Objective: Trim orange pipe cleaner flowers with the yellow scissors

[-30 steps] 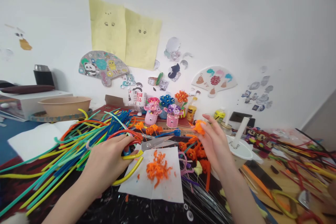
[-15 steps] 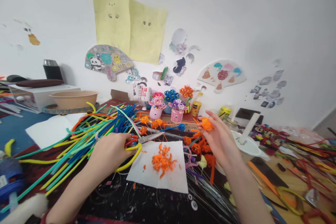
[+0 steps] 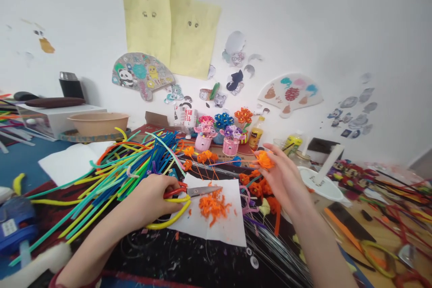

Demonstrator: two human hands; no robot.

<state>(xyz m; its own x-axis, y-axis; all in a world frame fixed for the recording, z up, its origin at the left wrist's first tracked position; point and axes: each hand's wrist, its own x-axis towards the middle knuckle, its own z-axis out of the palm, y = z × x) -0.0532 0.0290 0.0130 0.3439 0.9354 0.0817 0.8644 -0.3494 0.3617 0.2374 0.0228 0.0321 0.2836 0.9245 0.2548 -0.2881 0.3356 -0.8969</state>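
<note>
My left hand (image 3: 151, 200) is closed round the red and yellow handles of a pair of scissors (image 3: 191, 192). The blades lie low over a white paper sheet (image 3: 219, 227) that carries a heap of orange fluff clippings (image 3: 213, 204). My right hand (image 3: 281, 175) is raised to the right of the sheet and pinches a small orange pipe-cleaner flower (image 3: 264, 160) at its fingertips. More orange pipe-cleaner flowers (image 3: 258, 189) lie just below that hand.
A big sheaf of coloured pipe cleaners (image 3: 114, 173) spreads at the left. Small flower pots (image 3: 216, 137) and bottles stand by the wall. A white plate (image 3: 317, 184) sits at right, thin wires (image 3: 270, 252) lie in front, a blue tool (image 3: 16, 227) at far left.
The scissors in my left hand have come down and turned onto the white sheet. My right hand with the orange flower has stayed raised; the view has shifted slightly.
</note>
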